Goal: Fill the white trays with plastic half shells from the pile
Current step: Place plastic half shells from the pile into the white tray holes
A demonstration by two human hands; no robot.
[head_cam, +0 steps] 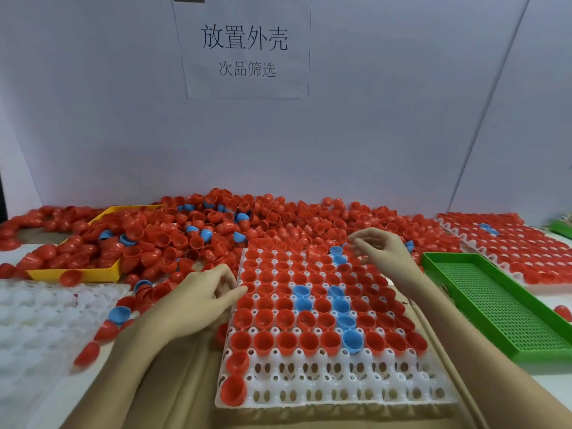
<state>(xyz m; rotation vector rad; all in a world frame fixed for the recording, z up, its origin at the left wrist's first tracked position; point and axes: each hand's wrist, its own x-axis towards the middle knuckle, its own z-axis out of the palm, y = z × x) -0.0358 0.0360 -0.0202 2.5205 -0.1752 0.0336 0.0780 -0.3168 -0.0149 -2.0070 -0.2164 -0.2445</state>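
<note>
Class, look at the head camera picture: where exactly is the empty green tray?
The green tray lies on the right side, just right of the person's right forearm, between the centre white tray being filled and the filled white tray further right.

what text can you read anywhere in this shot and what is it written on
"放置外壳": large top line on the white paper sheet taped to the back wall.
"次品筛选": smaller second line on the same sheet.
No other readable text: the white tray, the green tray, the yellow tray and the shells show no print.
</note>
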